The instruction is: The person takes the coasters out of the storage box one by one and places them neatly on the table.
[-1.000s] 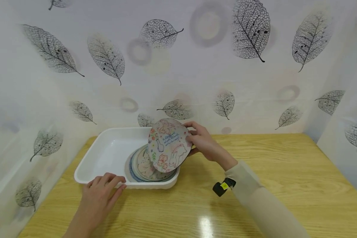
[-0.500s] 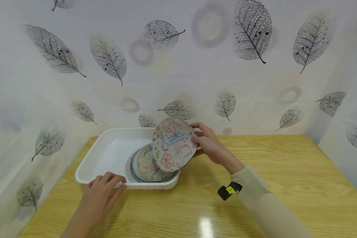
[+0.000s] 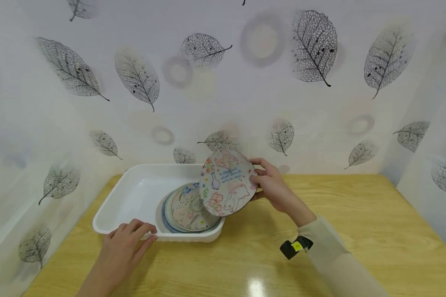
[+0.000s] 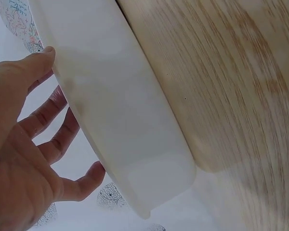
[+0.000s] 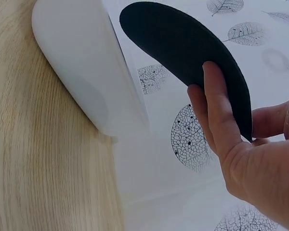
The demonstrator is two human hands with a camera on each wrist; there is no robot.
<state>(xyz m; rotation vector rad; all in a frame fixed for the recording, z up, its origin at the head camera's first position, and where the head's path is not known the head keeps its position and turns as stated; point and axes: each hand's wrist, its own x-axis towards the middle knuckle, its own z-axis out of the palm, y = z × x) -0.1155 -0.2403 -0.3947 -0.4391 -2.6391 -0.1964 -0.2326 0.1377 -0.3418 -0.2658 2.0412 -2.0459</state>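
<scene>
Head view: the disc [image 3: 228, 181] has slid rightward over the last second, so that it sits less over the pile [image 3: 189, 214] and more past the right end of the tray [image 3: 130, 202]; a grey patterned patch on the pile's topmost piece shows now where the disc covered it. It is tilted, printed face toward the camera; whether its lower edge touches the tray's rim or the pile cannot be made out.

The right hand [image 3: 275, 185] pinches the disc by its right edge, thumb on the print; in the right wrist view its fingers [image 5: 216, 96] press the dark underside [image 5: 173, 38]. The left hand [image 3: 124, 243] grips the tray's near wall, thumb outside, other fingers over the rim; it has stayed at that spot, and the tray has stayed on the table [image 3: 357, 214]; the pile, too, lies as it did, fanned in the tray's right end.

By my judgement the shift means the disc is being parted from the pile rather than laid on it; the left hand seems to steady the tray meanwhile.
</scene>
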